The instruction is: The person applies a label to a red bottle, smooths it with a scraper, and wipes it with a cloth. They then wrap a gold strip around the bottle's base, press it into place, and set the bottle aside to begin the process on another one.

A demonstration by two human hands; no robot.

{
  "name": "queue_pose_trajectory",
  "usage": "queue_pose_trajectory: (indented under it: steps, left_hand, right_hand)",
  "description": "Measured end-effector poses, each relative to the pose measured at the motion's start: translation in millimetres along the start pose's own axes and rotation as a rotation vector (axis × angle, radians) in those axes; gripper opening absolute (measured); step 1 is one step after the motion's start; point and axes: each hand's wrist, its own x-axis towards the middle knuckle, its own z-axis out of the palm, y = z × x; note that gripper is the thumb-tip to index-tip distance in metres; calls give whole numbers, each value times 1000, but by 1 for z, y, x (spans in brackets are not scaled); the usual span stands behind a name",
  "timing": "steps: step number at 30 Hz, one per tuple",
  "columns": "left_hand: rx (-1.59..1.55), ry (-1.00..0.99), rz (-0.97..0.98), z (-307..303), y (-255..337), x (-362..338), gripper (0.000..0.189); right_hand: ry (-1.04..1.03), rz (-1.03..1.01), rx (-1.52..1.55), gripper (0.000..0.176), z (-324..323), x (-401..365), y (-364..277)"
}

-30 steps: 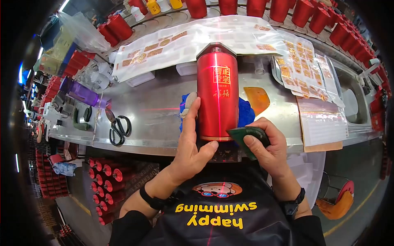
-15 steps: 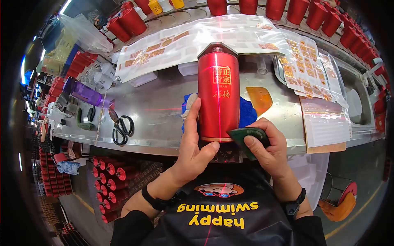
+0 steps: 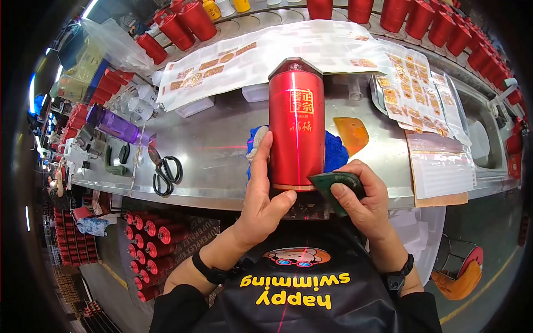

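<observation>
A glossy red bottle (image 3: 297, 150) with gold Chinese characters lies lengthwise before me, its dark angular end away from me. My left hand (image 3: 262, 188) lies along its left side, fingers up the wall and thumb by the near end, steadying it. In my right hand (image 3: 363, 200) a dark green flat scraper (image 3: 341, 180) is pinched between thumb and fingers, its pointed corner at the bottle's lower right edge. A blue cloth (image 3: 336, 152) shows beneath the bottle on both sides. Right of it, an orange scraper (image 3: 351, 136) rests on the metal table (image 3: 222, 161).
Black-handled scissors (image 3: 165, 172) and a purple bottle (image 3: 115, 125) lie to the left. Transfer sheets with gold prints (image 3: 222, 64) cover the back; more gold label sheets (image 3: 411, 89) lie right, near a sink (image 3: 487, 141). Red containers (image 3: 394, 14) line a conveyor behind.
Along the conveyor at the back, the red containers have shifted to the right. My hands, the red bottle and the green scraper stay nearly where they were.
</observation>
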Motion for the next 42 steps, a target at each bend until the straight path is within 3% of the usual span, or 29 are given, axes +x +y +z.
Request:
queue_pose_trajectory:
  steps: [18, 21, 33, 42]
  left_hand:
    - [-132, -6, 18, 2, -4, 1, 82]
    - [118, 33, 64, 6, -5, 0, 83]
    - [-94, 29, 19, -1, -9, 0, 83]
    - [44, -1, 31, -2, -9, -2, 88]
  right_hand:
    - [16, 3, 30, 19, 4, -4, 3]
    - [19, -10, 20, 19, 5, -4, 3]
    - [79, 36, 61, 23, 9, -7, 6]
    - [27, 59, 45, 20, 6, -7, 6]
